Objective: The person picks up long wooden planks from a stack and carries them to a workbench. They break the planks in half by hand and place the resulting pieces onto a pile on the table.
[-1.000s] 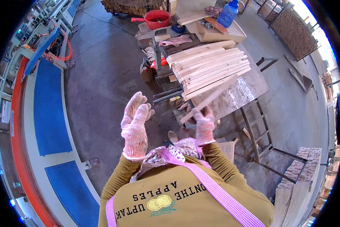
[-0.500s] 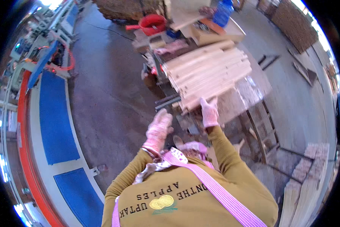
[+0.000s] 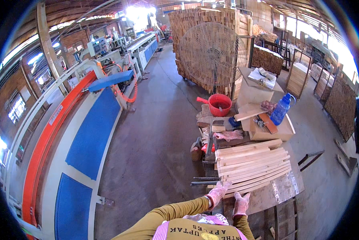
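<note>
Pale wooden strips point(image 3: 253, 163) lie side by side in a layer on a worktable point(image 3: 273, 191), running left to right before me. My left hand point(image 3: 217, 193), in a pink-and-white knit glove, rests at the left ends of the nearest strips with its fingers extended over them. Close to its right, my right hand point(image 3: 241, 204), in a matching glove, touches the near edge of the layer, thumb and fingers apart. The undersides of both hands are hidden.
Beyond the strips stand a red pan point(image 3: 219, 105), a pink glove point(image 3: 228, 135) and a cardboard box point(image 3: 281, 130) with a blue jug point(image 3: 281, 109). A large fan point(image 3: 213, 54) fronts stacked wood. Along the left runs a machine point(image 3: 92, 136) with blue panels. Dark metal bars point(image 3: 205, 181) jut from the table's left.
My left hand has moved from beside the table onto the strips' left ends. My right hand stays at their near edge. The view has tilted up, showing more of the workshop.
</note>
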`<state>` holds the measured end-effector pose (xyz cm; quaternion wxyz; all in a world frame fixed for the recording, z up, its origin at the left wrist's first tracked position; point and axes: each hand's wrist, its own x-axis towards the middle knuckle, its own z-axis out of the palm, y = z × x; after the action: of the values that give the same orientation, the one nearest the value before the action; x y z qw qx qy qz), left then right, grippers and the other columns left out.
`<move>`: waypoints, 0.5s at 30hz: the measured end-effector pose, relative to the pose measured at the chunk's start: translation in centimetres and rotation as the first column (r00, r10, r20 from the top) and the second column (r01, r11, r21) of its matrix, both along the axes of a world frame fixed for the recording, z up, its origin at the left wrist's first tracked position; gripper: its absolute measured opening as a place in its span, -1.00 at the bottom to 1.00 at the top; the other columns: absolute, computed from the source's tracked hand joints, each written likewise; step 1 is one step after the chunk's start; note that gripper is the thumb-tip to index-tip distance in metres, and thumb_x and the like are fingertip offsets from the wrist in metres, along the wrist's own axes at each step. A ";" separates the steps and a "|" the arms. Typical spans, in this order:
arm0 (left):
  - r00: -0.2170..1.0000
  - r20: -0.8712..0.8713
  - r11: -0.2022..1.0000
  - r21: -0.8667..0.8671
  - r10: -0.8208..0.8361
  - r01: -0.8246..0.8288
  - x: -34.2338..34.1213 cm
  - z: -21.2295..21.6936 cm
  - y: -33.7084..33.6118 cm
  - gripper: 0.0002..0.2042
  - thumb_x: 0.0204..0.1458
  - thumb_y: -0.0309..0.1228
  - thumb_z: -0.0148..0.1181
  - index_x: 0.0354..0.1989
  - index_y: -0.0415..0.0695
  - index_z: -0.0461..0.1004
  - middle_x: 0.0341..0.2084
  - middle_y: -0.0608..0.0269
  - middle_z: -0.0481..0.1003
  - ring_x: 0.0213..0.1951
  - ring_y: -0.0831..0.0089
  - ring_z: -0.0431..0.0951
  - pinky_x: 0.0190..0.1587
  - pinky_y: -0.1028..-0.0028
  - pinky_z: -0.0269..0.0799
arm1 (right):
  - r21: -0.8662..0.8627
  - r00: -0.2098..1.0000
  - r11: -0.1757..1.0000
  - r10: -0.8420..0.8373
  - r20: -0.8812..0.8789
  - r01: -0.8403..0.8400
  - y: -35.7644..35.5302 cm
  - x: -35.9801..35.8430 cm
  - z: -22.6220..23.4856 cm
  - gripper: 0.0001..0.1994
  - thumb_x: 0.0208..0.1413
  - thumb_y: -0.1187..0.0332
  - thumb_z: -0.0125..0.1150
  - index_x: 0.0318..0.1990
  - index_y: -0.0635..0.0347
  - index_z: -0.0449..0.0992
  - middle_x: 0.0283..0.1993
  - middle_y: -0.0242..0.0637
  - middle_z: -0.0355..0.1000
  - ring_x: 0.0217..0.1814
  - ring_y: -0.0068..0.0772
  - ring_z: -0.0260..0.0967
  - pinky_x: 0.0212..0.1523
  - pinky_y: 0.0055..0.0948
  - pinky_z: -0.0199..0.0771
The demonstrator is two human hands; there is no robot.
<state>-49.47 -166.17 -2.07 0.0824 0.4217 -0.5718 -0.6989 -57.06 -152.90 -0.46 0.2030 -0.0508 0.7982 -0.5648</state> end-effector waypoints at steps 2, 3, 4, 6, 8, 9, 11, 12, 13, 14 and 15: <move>1.000 -0.022 0.997 -0.081 -0.002 0.000 -0.1 -1.6 0.2 -0.28 0.11 0.09 0.11 0.31 -0.18 0.17 0.13 0.00 0.39 0.13 0.27 0.38 0.13 0.32 0.28 | -0.038 1.000 0.999 0.023 0.019 -0.022 -0.3 0.4 2.0 -0.07 -0.06 0.21 0.33 0.39 0.42 -0.06 0.32 0.20 0.18 0.34 -0.03 0.20 0.30 -0.33 0.16; 0.994 -0.084 0.967 -0.251 -0.075 0.052 0.5 -3.4 0.2 -0.26 0.10 0.09 0.12 0.31 -0.18 0.16 0.15 -0.01 0.36 0.15 0.27 0.37 0.15 0.33 0.27 | -0.001 1.000 1.000 0.012 -0.010 -0.012 -0.7 0.0 1.5 -0.08 -0.05 0.21 0.33 0.39 0.44 -0.05 0.32 0.21 0.19 0.33 -0.02 0.21 0.30 -0.33 0.16; 0.998 0.004 0.988 -0.135 -0.069 0.069 0.2 1.8 0.6 -0.27 0.11 0.09 0.11 0.31 -0.18 0.16 0.20 -0.04 0.32 0.18 0.23 0.35 0.19 0.33 0.23 | 0.046 0.999 0.998 -0.035 -0.041 0.037 -0.3 -1.3 0.2 -0.08 -0.05 0.22 0.33 0.38 0.46 -0.05 0.31 0.21 0.19 0.33 -0.02 0.22 0.30 -0.33 0.17; 0.993 0.095 0.997 -0.011 -0.075 0.077 1.4 7.6 0.7 -0.29 0.12 0.07 0.07 0.32 -0.17 0.16 0.25 -0.05 0.27 0.22 0.18 0.32 0.24 0.32 0.19 | 0.134 0.995 0.988 -0.066 -0.069 0.075 -0.8 -2.0 -0.2 -0.10 -0.05 0.22 0.33 0.36 0.51 -0.02 0.30 0.22 0.20 0.31 0.00 0.23 0.29 -0.33 0.18; 0.981 0.082 0.980 -0.076 -0.178 0.185 3.7 6.8 0.0 -0.33 0.16 0.03 0.00 0.33 -0.16 0.15 0.26 -0.04 0.25 0.24 0.14 0.31 0.26 0.31 0.17 | 0.223 0.995 0.971 -0.073 -0.074 0.088 -2.1 -1.9 0.8 -0.12 -0.05 0.22 0.32 0.33 0.55 0.01 0.28 0.23 0.22 0.29 0.02 0.25 0.28 -0.33 0.18; 0.974 0.097 0.968 -0.125 -0.205 0.217 5.2 6.3 -0.6 -0.35 0.17 0.01 -0.04 0.33 -0.16 0.15 0.27 -0.04 0.25 0.25 0.13 0.30 0.27 0.30 0.16 | 0.135 0.997 0.991 0.011 -0.079 0.000 -1.9 -1.8 0.9 -0.17 -0.04 0.22 0.30 0.30 0.56 0.06 0.25 0.23 0.26 0.27 0.03 0.27 0.27 -0.32 0.19; 0.957 0.184 0.933 -0.242 -0.225 0.266 7.8 3.8 -1.8 -0.49 0.25 -0.16 -0.17 0.32 -0.14 0.16 0.25 0.05 0.29 0.23 0.13 0.32 0.29 0.30 0.14 | 0.029 0.999 1.000 0.001 -0.044 0.000 -2.1 -1.5 1.2 -0.22 -0.02 0.25 0.27 0.29 0.55 0.08 0.23 0.25 0.27 0.25 0.06 0.27 0.26 -0.31 0.20; 0.990 0.091 0.991 -0.074 -0.106 0.112 9.6 3.0 -2.1 -0.46 0.23 -0.08 -0.13 0.29 -0.14 0.22 0.24 0.02 0.30 0.21 0.15 0.34 0.25 0.29 0.16 | -0.080 1.000 0.997 0.003 -0.002 -0.003 -1.6 -1.8 0.2 -0.23 0.00 0.26 0.25 0.30 0.55 0.08 0.23 0.26 0.26 0.26 0.07 0.26 0.25 -0.30 0.21; 0.998 0.011 0.992 0.112 0.062 -0.063 11.4 2.1 -2.4 -0.43 0.21 0.00 -0.10 0.26 -0.14 0.27 0.22 0.00 0.32 0.19 0.16 0.36 0.22 0.28 0.18 | -0.130 1.000 0.991 -0.017 -0.004 0.017 -1.4 -1.3 0.1 -0.24 0.03 0.27 0.22 0.30 0.57 0.08 0.25 0.25 0.24 0.25 0.03 0.26 0.25 -0.30 0.22; 0.968 -0.032 0.932 0.281 0.248 -0.229 13.4 1.3 -2.7 -0.39 0.19 0.08 -0.06 0.23 -0.14 0.33 0.20 -0.03 0.34 0.17 0.17 0.37 0.19 0.27 0.20 | -0.195 0.999 0.979 -0.053 0.005 0.053 -1.4 0.1 0.7 -0.31 0.04 0.27 0.23 0.26 0.52 0.15 0.16 0.18 0.30 0.15 -0.03 0.31 0.16 -0.29 0.30; 0.946 0.093 0.890 0.320 0.312 -0.325 15.5 0.0 -3.5 -0.47 0.20 0.04 -0.06 0.10 -0.17 0.40 0.08 0.01 0.41 0.04 0.22 0.42 0.07 0.27 0.30 | -0.259 0.997 0.962 -0.079 0.016 0.081 -1.6 1.6 1.3 -0.38 0.06 0.27 0.23 0.22 0.48 0.23 0.07 0.10 0.36 0.05 -0.10 0.35 0.06 -0.27 0.38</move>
<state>-33.96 -169.71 -2.11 0.1125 0.5309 -0.3711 -0.7535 -55.44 -154.49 0.82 0.1737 -0.0433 0.7182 -0.6724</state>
